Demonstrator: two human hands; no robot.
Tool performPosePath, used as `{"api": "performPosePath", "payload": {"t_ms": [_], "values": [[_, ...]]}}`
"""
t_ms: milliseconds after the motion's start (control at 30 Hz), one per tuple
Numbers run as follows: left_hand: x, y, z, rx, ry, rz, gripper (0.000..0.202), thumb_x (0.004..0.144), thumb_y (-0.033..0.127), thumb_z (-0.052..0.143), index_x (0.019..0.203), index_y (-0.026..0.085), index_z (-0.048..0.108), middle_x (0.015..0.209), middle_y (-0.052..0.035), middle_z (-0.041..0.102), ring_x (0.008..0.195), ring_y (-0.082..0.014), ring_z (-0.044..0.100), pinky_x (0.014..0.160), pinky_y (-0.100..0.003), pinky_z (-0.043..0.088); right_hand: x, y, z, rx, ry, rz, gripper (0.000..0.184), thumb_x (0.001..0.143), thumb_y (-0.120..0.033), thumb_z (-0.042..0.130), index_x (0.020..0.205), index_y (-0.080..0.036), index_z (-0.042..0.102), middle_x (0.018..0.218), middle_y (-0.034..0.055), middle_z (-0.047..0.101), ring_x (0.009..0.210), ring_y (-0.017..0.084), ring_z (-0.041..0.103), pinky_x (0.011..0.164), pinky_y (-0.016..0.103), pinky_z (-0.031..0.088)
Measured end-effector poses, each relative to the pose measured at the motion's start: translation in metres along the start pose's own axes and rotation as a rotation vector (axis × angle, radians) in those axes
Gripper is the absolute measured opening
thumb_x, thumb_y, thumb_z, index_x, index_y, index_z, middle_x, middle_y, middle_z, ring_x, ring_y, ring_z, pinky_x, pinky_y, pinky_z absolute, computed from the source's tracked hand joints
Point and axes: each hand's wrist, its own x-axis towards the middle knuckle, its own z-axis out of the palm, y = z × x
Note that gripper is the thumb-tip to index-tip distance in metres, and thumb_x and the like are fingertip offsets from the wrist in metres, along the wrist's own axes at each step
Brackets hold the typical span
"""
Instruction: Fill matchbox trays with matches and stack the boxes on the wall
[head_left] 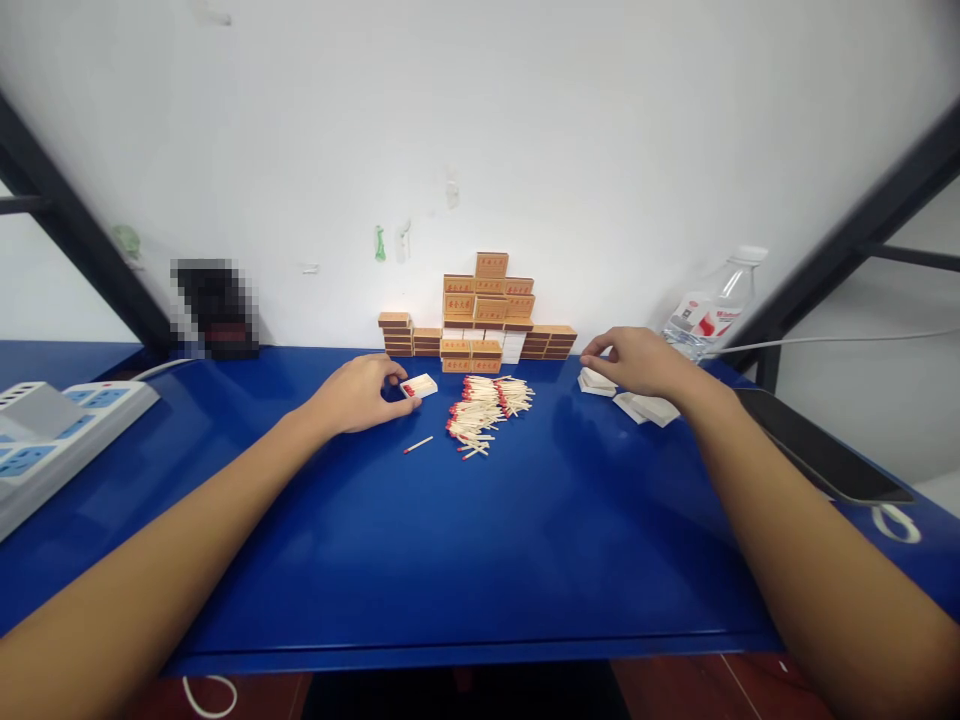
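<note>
My left hand (pixel 361 394) rests on the blue table (pixel 480 540) with its fingers curled round an open matchbox tray (pixel 420 386) that has matches in it. A loose pile of red-tipped matches (pixel 487 405) lies just right of that tray, and a single match (pixel 418 445) lies apart in front. My right hand (pixel 634 360) reaches over a few white empty trays (pixel 645 407), its fingertips pinching the leftmost one (pixel 598 381). A stack of brown matchboxes (pixel 480 310) stands against the wall behind the pile.
A white power strip (pixel 52 430) lies at the left edge. A dark phone (pixel 821 455) with a white cable lies at the right. A plastic water bottle (pixel 712 315) stands at the back right. Black frame bars slant on both sides.
</note>
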Motion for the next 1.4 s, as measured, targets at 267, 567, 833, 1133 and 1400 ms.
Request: {"api": "performPosePath", "payload": {"t_ms": [267, 567, 833, 1133, 1400], "values": [[0.002, 0.015, -0.004, -0.196, 0.099, -0.011, 0.032, 0.085, 0.047, 0.072, 0.099, 0.019, 0.077, 0.09, -0.0058, 0.076, 0.076, -0.0183, 0.065, 0.069, -0.032, 0.049, -0.011, -0.071, 0.008, 0.467, 0.093, -0.147, 0.029, 0.093, -0.042, 0.062, 0.089, -0.018, 0.078, 0.086, 0.0079, 0.078, 0.075, 0.021, 0.065, 0.071, 0.035, 0.048], [0.0, 0.051, 0.008, -0.535, 0.081, 0.084, 0.034, 0.087, 0.041, 0.077, 0.114, 0.021, 0.075, 0.092, -0.0026, 0.078, 0.081, -0.0163, 0.071, 0.072, -0.029, 0.054, -0.03, -0.137, 0.027, 1.095, -0.245, -0.08, 0.044, 0.093, -0.061, 0.067, 0.088, -0.017, 0.073, 0.075, 0.0034, 0.068, 0.057, 0.011, 0.05, 0.055, 0.028, 0.039], [0.002, 0.054, 0.024, -0.692, 0.056, -0.008, 0.047, 0.082, 0.039, 0.083, 0.123, 0.018, 0.075, 0.101, -0.0062, 0.081, 0.086, -0.0181, 0.075, 0.074, -0.03, 0.06, -0.028, -0.13, 0.034, 1.153, -0.284, 0.056, 0.043, 0.086, -0.058, 0.078, 0.097, -0.017, 0.076, 0.06, -0.002, 0.057, 0.05, 0.01, 0.043, 0.044, 0.025, 0.03], [0.003, 0.052, 0.028, -0.748, 0.095, -0.023, 0.034, 0.091, 0.035, 0.073, 0.121, 0.02, 0.077, 0.114, -0.008, 0.082, 0.102, -0.0247, 0.079, 0.092, -0.042, 0.063, -0.027, -0.131, 0.034, 1.013, -0.066, -0.135, 0.033, 0.09, -0.049, 0.072, 0.097, -0.017, 0.077, 0.086, 0.0072, 0.076, 0.067, 0.016, 0.062, 0.061, 0.03, 0.051], [0.003, 0.052, 0.028, -0.71, 0.125, -0.032, 0.028, 0.088, 0.035, 0.076, 0.111, 0.02, 0.079, 0.11, -0.0067, 0.083, 0.099, -0.0239, 0.078, 0.091, -0.04, 0.062, -0.028, -0.129, 0.031, 0.748, 0.032, -0.241, 0.023, 0.094, -0.04, 0.068, 0.098, -0.02, 0.079, 0.08, 0.0026, 0.075, 0.064, 0.015, 0.057, 0.062, 0.029, 0.043]]}}
